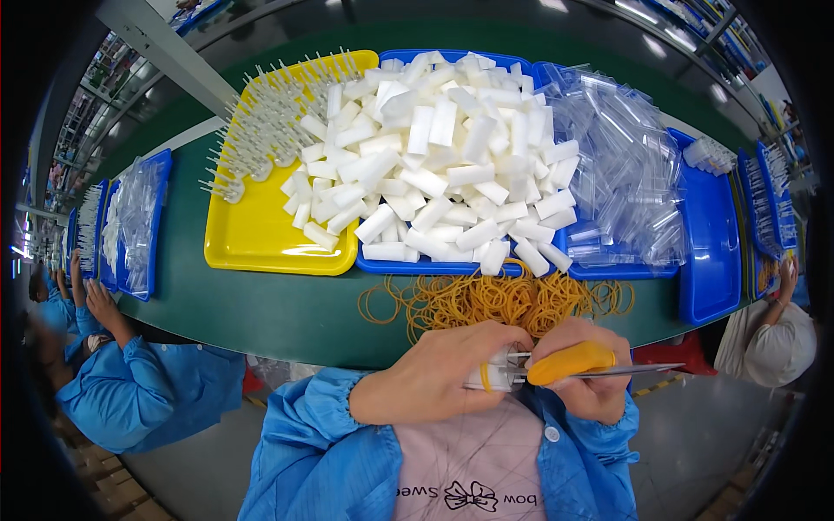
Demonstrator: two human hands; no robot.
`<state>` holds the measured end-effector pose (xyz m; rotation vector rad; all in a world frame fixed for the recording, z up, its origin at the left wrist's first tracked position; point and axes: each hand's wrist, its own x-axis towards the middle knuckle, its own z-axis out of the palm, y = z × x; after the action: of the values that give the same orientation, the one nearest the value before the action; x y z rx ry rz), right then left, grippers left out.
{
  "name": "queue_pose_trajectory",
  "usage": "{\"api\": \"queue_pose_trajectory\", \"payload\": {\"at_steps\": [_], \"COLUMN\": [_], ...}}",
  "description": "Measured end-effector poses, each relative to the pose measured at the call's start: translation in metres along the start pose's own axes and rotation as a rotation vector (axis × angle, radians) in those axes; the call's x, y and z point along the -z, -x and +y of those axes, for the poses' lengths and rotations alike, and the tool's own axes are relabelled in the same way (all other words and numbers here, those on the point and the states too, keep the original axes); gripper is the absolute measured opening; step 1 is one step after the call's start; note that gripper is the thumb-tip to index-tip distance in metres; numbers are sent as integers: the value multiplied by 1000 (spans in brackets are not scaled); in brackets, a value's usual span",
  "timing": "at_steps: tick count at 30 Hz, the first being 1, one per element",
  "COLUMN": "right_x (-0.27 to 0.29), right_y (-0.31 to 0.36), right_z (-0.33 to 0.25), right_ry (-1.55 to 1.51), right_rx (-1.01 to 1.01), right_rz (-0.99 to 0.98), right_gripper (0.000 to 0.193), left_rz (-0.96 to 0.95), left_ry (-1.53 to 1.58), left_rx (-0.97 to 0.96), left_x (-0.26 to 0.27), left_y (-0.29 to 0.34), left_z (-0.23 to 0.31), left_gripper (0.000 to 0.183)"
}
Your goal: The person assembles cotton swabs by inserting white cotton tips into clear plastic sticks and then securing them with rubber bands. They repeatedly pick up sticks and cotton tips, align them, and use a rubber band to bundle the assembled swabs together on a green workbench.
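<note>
In the head view, the left hand [434, 365] is holding a small part [498, 375] at the near edge of the tabletop [261, 317], its fingers clamping around the body. The part is looking clear and whitish; a yellow band [486, 377] is circling it, and thin, pale prongs [519, 354] are sticking out rightward. The right hand [598, 398] is pressing close beside it, fingers gripping a slim grey tool [647, 369] that is pointing right. A smooth yellow cover [569, 362] is sheathing either thumb or tool; I cannot tell which.
</note>
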<state>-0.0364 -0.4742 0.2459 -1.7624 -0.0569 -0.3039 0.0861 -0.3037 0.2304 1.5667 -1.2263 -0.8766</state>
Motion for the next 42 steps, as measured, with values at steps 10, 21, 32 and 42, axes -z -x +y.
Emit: {"api": "queue_pose_trajectory", "payload": {"at_steps": [10,21,32,42], "right_x": [-12,-10,-20,-28], "right_y": [7,9,0,7], "right_z": [4,-3,0,2], "right_ry": [-94,-169,55,-391], "right_rx": [-73,-141,-132,-148], "right_rz": [315,263,239,394], "right_gripper": [9,11,11,12], "left_rz": [27,-91,65,-24], "left_ry": [273,655,485,787], "left_rx": [83,236,224,253], "left_x": [-7,3,-7,-3], "left_y": [-1,3,7,9], "left_z": [-3,-3,-2,0], "left_gripper": [47,45,45,50]}}
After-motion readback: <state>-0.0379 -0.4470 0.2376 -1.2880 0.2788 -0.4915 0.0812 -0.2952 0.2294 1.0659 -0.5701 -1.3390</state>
